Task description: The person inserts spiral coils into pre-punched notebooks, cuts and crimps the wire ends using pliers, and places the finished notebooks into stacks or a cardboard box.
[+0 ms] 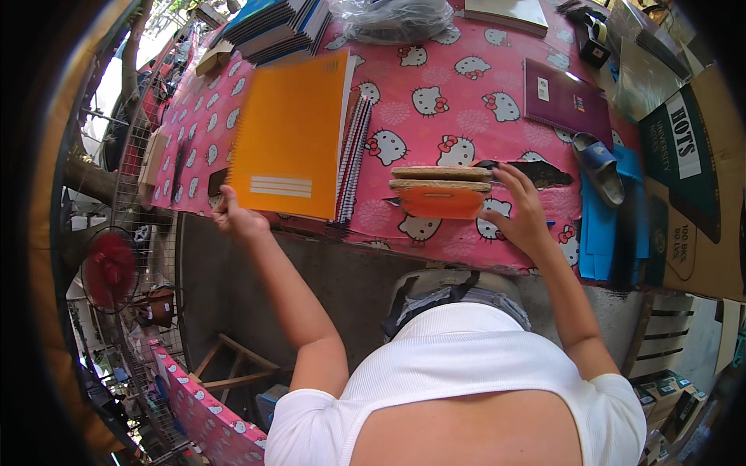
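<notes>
A yellow spiral notebook (291,132) with white label lines lies at the left of the table, on top of other spiral notebooks (355,155). My left hand (242,220) is closed at its near left corner, with the fingers partly hidden. Right of the notebooks stands an orange block-like thing (440,203) with rough brown upper edges; its kind I cannot make out. Beside its right end is my right hand (524,213), thumb and fingers apart. The fingertips are close to the block, and whether they touch it I cannot tell.
The table has a pink cat-print cover (427,101), torn at the right. Around it are a stack of blue-edged books (280,31), a clear plastic bag (392,19), a purple notebook (566,101), a blue slipper (598,167), blue sheets (598,233) and a large carton (691,186).
</notes>
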### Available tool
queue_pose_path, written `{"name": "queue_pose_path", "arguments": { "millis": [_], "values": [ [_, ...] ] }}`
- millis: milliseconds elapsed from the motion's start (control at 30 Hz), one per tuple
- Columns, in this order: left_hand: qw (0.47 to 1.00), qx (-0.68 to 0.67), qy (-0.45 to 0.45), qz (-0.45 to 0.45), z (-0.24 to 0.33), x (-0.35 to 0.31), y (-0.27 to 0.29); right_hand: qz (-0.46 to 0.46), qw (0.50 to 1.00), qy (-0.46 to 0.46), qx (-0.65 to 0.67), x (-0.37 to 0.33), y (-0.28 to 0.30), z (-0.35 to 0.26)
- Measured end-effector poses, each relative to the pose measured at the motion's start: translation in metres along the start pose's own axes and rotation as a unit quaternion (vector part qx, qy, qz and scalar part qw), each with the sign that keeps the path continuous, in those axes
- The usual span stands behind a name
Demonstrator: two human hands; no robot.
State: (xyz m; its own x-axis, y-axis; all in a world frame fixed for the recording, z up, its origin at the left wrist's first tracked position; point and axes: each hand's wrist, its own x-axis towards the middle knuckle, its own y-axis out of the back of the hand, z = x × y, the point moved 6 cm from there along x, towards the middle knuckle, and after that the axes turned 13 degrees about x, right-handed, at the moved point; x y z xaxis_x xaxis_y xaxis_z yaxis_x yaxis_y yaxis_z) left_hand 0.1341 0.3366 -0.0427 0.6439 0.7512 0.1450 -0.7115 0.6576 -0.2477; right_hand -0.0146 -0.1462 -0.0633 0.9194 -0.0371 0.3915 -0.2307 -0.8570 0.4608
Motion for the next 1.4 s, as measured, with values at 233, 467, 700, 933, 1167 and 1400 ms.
{"name": "queue_pose_path", "arguments": {
  "millis": [233,467,700,933,1167,1400],
  "values": [
    [0.985,0.117,-0.125,-0.012,-0.060,0.029,0.022,-0.051,0.997,0.010,0.054,0.050,-0.025,0.036],
    [0.982,0.151,-0.116,0.003,-0.083,0.038,0.023,0.160,0.985,0.008,-0.065,0.153,0.030,0.107],
    [0.994,0.079,-0.069,-0.015,-0.088,0.040,0.025,-0.066,0.900,-0.174,-0.393,0.153,0.086,0.144],
    [0.990,0.120,-0.058,-0.053,-0.090,0.039,0.021,-0.175,0.911,-0.148,-0.343,0.136,0.106,0.213],
    [0.985,0.131,-0.048,-0.101,-0.090,0.038,0.020,0.123,0.880,0.005,-0.459,0.238,0.193,0.125],
    [0.985,0.133,-0.045,-0.098,-0.095,0.032,0.009,0.170,0.929,0.182,0.273,0.293,0.145,-0.070]
  ]
}}
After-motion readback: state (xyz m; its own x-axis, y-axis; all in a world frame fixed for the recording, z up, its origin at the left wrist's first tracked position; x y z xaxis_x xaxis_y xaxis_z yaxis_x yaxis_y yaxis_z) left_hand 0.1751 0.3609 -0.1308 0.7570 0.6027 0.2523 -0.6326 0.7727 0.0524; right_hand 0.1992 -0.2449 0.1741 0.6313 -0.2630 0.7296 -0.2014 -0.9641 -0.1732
